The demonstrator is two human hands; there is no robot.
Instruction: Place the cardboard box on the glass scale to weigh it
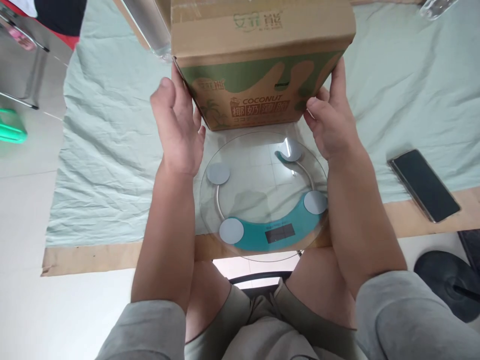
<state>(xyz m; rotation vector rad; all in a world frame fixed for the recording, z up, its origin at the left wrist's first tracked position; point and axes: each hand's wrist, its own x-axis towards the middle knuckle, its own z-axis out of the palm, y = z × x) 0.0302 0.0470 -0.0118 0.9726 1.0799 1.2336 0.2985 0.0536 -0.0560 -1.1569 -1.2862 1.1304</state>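
Between my hands is a brown cardboard box (258, 75) with a green printed front that reads COCONUT. My left hand (180, 122) presses its fingers against the box's left side, thumb pointing up and off the cardboard. On the opposite side my right hand (332, 117) grips the lower right edge, its thumb near the front face. Below the box, closer to my body, lies a round glass bathroom scale (258, 200) with a teal band and a dark display. The scale's near rim reaches past the table's front edge. The box's underside and back are hidden.
A dark smartphone (423, 185) rests at the right by the wooden table edge (90, 257). Pale green cloth (108, 150) covers the table. Clear plastic items (435, 7) and another box (148, 22) stand at the back. A metal-framed stool (22, 90) is on the left.
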